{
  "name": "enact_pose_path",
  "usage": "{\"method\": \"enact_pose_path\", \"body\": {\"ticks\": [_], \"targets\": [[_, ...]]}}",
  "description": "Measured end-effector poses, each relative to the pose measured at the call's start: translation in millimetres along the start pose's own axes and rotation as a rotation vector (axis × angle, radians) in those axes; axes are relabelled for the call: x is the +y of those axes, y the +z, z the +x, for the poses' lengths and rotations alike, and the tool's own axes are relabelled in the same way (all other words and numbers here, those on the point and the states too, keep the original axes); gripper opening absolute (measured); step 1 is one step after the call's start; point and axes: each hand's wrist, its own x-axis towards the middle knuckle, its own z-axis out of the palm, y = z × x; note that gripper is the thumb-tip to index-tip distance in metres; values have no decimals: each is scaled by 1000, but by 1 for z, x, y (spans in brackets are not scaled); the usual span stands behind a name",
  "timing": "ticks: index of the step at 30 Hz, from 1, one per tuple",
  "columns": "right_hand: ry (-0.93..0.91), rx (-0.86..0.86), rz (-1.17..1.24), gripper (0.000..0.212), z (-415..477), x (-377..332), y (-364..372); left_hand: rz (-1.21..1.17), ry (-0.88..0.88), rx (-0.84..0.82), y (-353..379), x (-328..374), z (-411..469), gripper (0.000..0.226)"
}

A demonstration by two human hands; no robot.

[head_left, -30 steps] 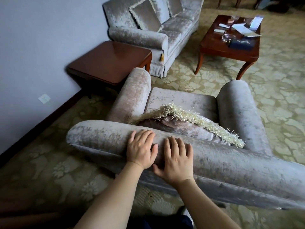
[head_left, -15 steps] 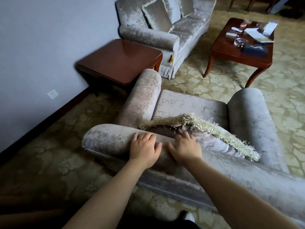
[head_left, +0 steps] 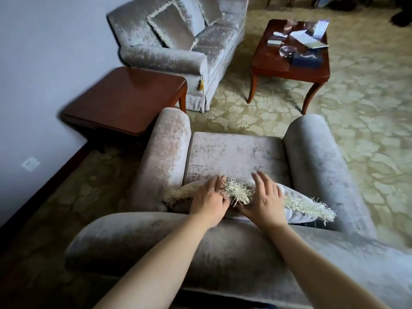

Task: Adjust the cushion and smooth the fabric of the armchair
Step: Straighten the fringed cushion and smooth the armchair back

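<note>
A grey velvet armchair (head_left: 234, 152) stands on a pale green patterned carpet (head_left: 367, 130) beside a plain wall (head_left: 44, 63) that carries a white socket (head_left: 30, 163) low down. It is seen from behind and above its rolled backrest. A dark wooden side table (head_left: 124, 99) sits in the corner between the wall and the chair's wall-side armrest. A matching sofa (head_left: 200, 41) with fringed pillows stands just beyond the side table. A wooden coffee table (head_left: 289, 63) stands well apart past the chair's front edge, with papers and small items on its top that are too blurred to name.

Open carpet runs from the chair's front edge to the coffee table and spreads wide past the outer armrest. On the wall side, the side table stands just beside the armrest.

The cushion (head_left: 296, 197), edged with cream fringe, lies at the back edge of the seat and leans against the backrest. It spans almost from one armrest to the other. Both bare forearms reach over the top of the backrest. The left hand (head_left: 209, 201) is on the cushion's upper edge, towards the wall-side armrest, with its fingers bent over the fringe and gripping it. The right hand (head_left: 265, 201) is just beside it, palm down over the middle of the cushion, fingers spread and straight, with a tuft of fringe bunched between the two hands. The cushion's far corner juts out past the right hand, near the outer armrest.
</note>
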Motion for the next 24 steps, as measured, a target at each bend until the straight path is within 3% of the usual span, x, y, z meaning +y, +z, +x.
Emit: {"method": "enact_pose_path", "body": {"ticks": [2,3,5,8,12,24], "targets": [[-16,-169,26,93,9,9,12,-130,80,7,7,-6,10,45],[-43,-174,49,93,14,11,17,-186,105,-2,9,-9,16,41],[-89,-140,54,90,25,21,27,-235,105,6,16,-14,29,40],[-109,-9,0,72,29,29,44,-190,34,166,34,-8,40,39],[-81,103,-35,69,46,35,54,-98,-56,251,41,5,74,29],[-31,217,-70,65,81,56,41,20,31,225,32,25,129,40]]}}
